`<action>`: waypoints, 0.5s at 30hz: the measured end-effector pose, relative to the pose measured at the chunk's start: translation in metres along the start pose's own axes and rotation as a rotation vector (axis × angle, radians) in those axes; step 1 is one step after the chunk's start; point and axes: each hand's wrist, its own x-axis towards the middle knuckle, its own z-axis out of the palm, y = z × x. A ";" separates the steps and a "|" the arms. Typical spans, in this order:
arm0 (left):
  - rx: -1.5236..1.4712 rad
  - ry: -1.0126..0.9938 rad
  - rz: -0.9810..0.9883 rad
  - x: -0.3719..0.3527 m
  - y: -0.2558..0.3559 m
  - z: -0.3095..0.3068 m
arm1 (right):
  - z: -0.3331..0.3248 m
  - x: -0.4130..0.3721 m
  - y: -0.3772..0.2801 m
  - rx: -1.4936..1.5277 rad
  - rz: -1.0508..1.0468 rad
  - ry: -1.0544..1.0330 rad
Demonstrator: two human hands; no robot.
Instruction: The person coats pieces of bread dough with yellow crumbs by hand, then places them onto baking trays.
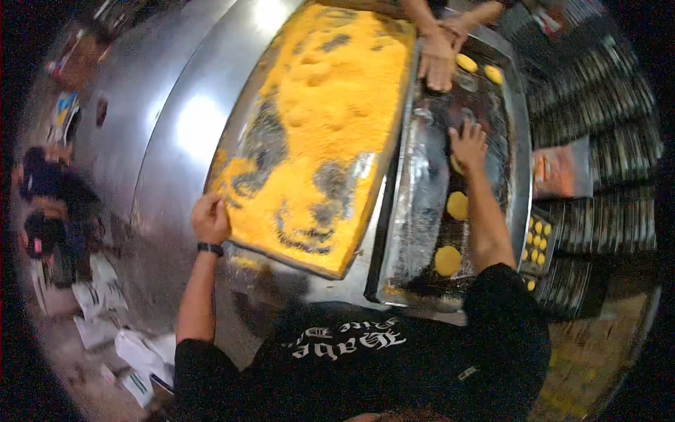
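Note:
My left hand is closed at the near left corner of a large tray and appears to grip its rim. Yellow crumbs cover much of that tray, with dark bare patches between. My right hand reaches over a second, dark greasy tray, fingers spread and palm down. Partly under its wrist lies a yellow dough disc, mostly hidden. Nearer me on the same tray are two flat dough discs, one behind the other.
Another person's hands press down at the far end of the dark tray, beside two yellow discs. Stacked trays and a plastic bag stand on the right. A smaller tray of yellow pieces sits below the bag. White sacks lie at left.

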 end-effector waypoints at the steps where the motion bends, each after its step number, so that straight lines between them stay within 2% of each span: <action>1: -0.029 0.014 -0.010 -0.002 0.014 0.002 | 0.013 0.024 0.037 -0.114 -0.177 -0.050; 2: -0.065 0.012 0.015 0.010 0.026 0.006 | 0.023 0.038 0.067 -0.221 -0.315 -0.096; 3: -0.112 0.034 0.005 0.007 0.033 0.011 | 0.005 0.042 0.056 -0.026 -0.314 -0.037; 5: -0.132 0.054 0.016 0.011 0.025 0.011 | -0.051 0.016 -0.002 0.389 -0.273 0.077; 6: -0.141 0.057 0.044 0.018 0.025 0.012 | -0.066 0.003 -0.039 0.517 -0.332 0.063; 7: -0.164 0.030 -0.022 0.018 0.029 0.013 | -0.077 -0.012 -0.081 0.644 -0.393 0.049; 8: -0.165 0.037 0.021 0.018 0.031 0.016 | -0.084 -0.032 -0.119 0.666 -0.486 0.001; 9: -0.166 0.044 0.063 0.018 0.030 0.021 | -0.049 -0.023 -0.135 0.619 -0.689 0.027; 10: -0.154 0.064 0.104 0.018 0.026 0.022 | -0.069 -0.044 -0.182 0.482 -0.761 -0.035; 11: -0.178 0.096 0.127 0.018 0.025 0.024 | -0.057 -0.049 -0.210 0.352 -0.796 -0.014; 12: -0.202 0.128 0.150 0.016 0.029 0.029 | -0.029 -0.046 -0.231 0.384 -0.907 0.085; 14: -0.205 0.064 0.097 0.006 0.042 0.038 | -0.017 -0.050 -0.260 0.327 -1.102 0.370; 15: -0.230 0.059 0.093 0.007 0.047 0.040 | -0.016 -0.044 -0.272 0.135 -1.044 0.208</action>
